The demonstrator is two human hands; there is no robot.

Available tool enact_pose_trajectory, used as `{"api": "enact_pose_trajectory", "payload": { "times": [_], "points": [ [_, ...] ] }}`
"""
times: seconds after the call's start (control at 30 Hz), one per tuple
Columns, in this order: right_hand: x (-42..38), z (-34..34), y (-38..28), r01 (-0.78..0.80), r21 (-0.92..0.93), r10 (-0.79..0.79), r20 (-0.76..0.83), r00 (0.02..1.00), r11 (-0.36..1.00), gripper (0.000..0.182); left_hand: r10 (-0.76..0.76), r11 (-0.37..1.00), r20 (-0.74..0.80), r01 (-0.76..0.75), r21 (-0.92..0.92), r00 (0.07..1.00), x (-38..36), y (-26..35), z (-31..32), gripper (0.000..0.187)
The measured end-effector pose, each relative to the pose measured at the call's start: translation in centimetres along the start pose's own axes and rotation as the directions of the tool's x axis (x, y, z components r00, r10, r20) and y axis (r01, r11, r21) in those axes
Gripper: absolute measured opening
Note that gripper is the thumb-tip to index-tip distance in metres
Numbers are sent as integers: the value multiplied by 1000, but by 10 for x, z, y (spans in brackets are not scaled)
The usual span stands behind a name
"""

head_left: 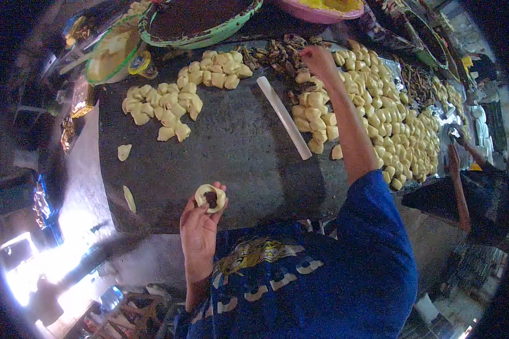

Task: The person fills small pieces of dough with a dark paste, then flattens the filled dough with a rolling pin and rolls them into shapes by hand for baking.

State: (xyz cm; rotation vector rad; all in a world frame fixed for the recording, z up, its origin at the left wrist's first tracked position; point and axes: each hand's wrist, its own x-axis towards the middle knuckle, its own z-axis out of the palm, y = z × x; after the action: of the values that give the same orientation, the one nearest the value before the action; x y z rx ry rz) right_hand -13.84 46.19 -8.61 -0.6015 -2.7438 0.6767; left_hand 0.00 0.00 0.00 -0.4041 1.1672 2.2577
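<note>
A: Entry one, left hand [199, 230]?

B: Palm up, fingers and thumb curled around one dough cup [201, 195], dark filling [211, 199] in its hollow. Opening faces upward, presumably so the contents do not spill.

A: Entry two, right hand [319, 61]?

B: Arm extended over the table [226, 155]; fingers bent, close together, at the pile of dark strips [278, 56]. Whether they pinch a piece: cannot tell.

A: Surroundings, with reasons for placement?

B: White rod [284, 117], one, lying aslant between the dough lumps [167, 100] and the rounded dough pieces [404, 133]; probably placed for easy reach. Dough lumps, clustered toward the left; rounded dough pieces, packed close at the right. The gap seemingly keeps the two lots unmixed. Flat dough pieces [124, 152], two, near the table's left edge; reason not evident.

A: Dough cup, position against the fingers?

B: Between thumb and fingers of the left hand. Thumb at the near rim, beside the filling; fingertips [223, 187] showing past the far right rim. Whole item by the table's near edge, well apart from the right hand.
</note>
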Motion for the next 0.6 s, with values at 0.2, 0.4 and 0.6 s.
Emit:
{"api": "enact_pose_trajectory", "payload": {
  "times": [0.2, 0.4, 0.6],
  "points": [
    [26, 6, 45, 382, -282, -320, 241, 916, 880, 21, -72, 984, -35, 65, -164, 997, -13, 8, 2, 40],
    [15, -11, 22, 395, -287, -279, 372, 885, 873, 25, -76, 974, 39, 83, -209, 996, -19, 23, -24, 39],
    [9, -16, 29, 276, -82, -271, 65, 960, 958, 24, 16, 1000, 138, -12, -25, 990, -24, 45, -64, 37]
  ]
}}
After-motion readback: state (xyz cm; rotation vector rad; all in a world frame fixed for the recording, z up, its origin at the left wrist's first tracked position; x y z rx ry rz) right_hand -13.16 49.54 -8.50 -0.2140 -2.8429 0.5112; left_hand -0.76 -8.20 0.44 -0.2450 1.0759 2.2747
